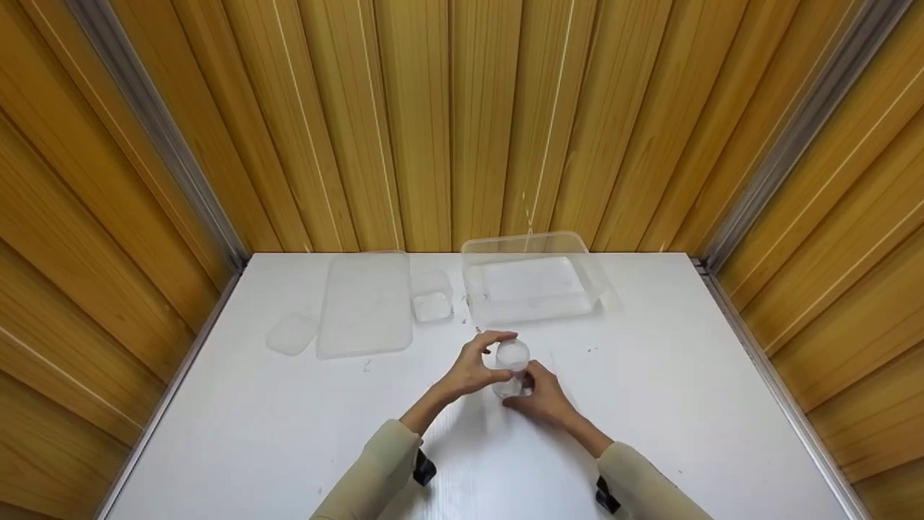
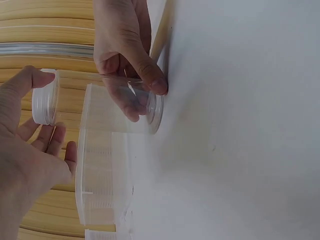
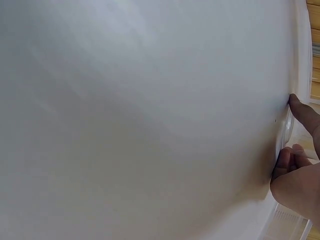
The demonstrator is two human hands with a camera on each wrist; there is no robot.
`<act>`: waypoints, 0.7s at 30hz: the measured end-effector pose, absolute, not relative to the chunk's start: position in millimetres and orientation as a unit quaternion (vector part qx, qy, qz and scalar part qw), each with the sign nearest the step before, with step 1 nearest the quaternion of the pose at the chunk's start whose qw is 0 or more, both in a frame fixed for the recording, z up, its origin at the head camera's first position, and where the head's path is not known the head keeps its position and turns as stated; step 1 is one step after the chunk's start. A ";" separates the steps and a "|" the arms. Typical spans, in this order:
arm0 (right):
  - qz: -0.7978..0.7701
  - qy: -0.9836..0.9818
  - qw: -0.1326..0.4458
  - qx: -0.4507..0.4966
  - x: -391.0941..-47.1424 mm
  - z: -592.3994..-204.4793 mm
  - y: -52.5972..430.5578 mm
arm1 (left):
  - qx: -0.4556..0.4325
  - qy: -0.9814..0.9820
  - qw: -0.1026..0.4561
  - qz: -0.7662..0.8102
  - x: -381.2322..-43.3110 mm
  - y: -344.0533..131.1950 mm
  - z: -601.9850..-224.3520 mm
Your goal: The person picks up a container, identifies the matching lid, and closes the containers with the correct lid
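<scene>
A clear plastic jar (image 2: 70, 95) stands upright on the white table, close to its base in the left wrist view. Its whitish screw lid (image 1: 513, 354) is on the mouth. From the left, my left hand (image 1: 468, 371) grips the lid, thumb on one side and fingers on the other. Lower down, my right hand (image 1: 547, 397) holds the jar near its base, with the thumb and fingers around the wall. In the right wrist view, only part of the right hand (image 3: 297, 187) and a sliver of the jar's bottom edge show.
Behind the hands sits a large translucent rectangular container (image 1: 538, 313). To its left are a small translucent container (image 1: 432, 306), a large flat lid (image 1: 367, 307) and a small lid (image 1: 291, 334). Wood-patterned walls (image 1: 484, 123) enclose the white table (image 1: 671, 433) at the back and sides.
</scene>
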State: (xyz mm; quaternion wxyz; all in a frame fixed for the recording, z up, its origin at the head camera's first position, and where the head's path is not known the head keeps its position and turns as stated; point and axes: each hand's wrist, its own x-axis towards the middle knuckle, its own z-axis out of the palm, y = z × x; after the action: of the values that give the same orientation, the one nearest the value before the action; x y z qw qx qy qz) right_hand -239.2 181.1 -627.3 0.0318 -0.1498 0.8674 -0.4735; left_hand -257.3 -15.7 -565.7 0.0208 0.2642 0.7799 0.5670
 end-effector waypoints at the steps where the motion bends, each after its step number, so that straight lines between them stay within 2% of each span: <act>1: -0.473 0.868 0.029 -0.149 -239.7 -627.7 181.3 | 0.265 0.779 0.021 0.568 -257.7 -15.8 -565.6; 9: -0.481 0.863 0.018 -0.155 -238.0 -632.3 181.7 | 0.261 0.769 0.015 0.583 -256.4 -15.3 -569.9; 21: -0.479 0.865 0.003 -0.150 -238.2 -628.9 179.2 | 0.184 0.780 -0.044 0.597 -250.4 -1.9 -576.0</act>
State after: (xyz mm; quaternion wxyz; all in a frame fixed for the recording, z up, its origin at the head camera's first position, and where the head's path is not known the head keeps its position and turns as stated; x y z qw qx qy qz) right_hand -238.2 179.2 -628.9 0.0034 -0.1495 0.8651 -0.4788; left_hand -250.4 -1.9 -576.0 -0.0440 0.1845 0.7797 0.5967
